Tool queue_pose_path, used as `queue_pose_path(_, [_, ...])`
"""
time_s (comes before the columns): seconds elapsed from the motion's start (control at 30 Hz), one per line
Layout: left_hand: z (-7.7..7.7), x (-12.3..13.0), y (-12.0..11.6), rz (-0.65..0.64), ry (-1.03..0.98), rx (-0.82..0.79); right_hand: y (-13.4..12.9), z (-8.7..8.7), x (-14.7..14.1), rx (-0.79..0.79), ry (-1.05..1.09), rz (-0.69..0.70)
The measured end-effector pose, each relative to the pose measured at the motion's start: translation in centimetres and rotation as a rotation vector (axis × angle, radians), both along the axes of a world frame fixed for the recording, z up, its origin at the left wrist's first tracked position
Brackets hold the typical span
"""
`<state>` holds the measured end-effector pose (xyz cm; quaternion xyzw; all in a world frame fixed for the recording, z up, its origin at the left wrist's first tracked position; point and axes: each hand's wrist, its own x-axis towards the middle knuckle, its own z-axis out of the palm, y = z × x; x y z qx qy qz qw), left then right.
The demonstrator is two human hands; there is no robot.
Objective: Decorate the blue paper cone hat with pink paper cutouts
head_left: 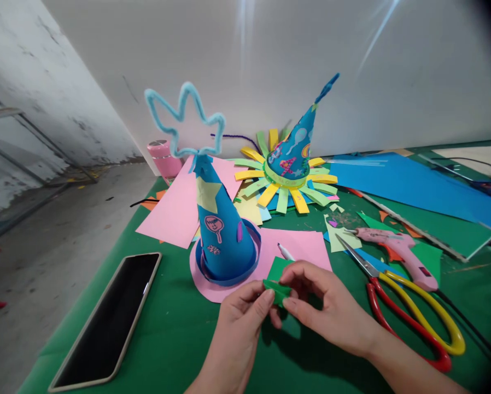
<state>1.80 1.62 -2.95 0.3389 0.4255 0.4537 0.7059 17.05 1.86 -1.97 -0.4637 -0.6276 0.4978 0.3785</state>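
Note:
Between my two hands is a small folded piece of green paper point(279, 291). My left hand point(247, 309) pinches its left side with thumb and forefinger. On its right side, the thumb and fingers of my right hand point(321, 295) close on it too. Just behind my hands stands a blue paper cone hat point(224, 241) with a yellow star, stickers and a light blue pipe-cleaner shape point(187, 90) on top. Its base rests on pink paper point(307, 241). A flat green paper piece point(279, 268) and a white marker point(285, 251) lie on that pink sheet.
Scissors point(376, 273) with red and yellow handles lie right, beside a pink glue gun point(397, 243). A phone point(110, 323) lies left. Behind are a second cone hat point(294, 150) with a strip brim, a pink container point(163, 157), blue sheets point(413, 186) and paper scraps.

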Motion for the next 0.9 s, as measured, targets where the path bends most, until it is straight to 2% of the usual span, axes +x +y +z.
queue_pose_path(0.1, [-0.1,-0.1,-0.1,0.001,0.209,0.150,-0.3,0.1,-0.1,0.169,-0.046,-0.003])
queue_pose_path(0.23, [-0.1,-0.2,-0.4,0.034,0.652,0.581,-0.5,-0.1,-0.4,0.213,-0.082,-0.034])
queue_pose_path(0.3, [-0.2,-0.2,-0.6,0.037,0.804,0.755,-0.6,-0.2,-0.6,0.235,-0.082,-0.038])
queue_pose_path(0.43, [-0.6,-0.2,-1.0,0.040,0.994,0.938,-0.7,-0.4,-0.8,0.298,-0.147,-0.052])
queue_pose_path(0.6, [-0.8,-0.2,-1.0,0.035,1.064,1.012,-0.8,-0.5,-0.6,0.396,-0.286,-0.034])
queue_pose_path(0.8, [-0.3,-0.1,-0.9,-0.083,0.989,0.928,-0.3,0.2,0.1,0.512,-0.369,0.098])
queue_pose_path(0.9, [-0.1,0.0,-1.0,-0.161,0.921,0.863,-0.2,0.5,0.3,0.518,-0.357,0.137])
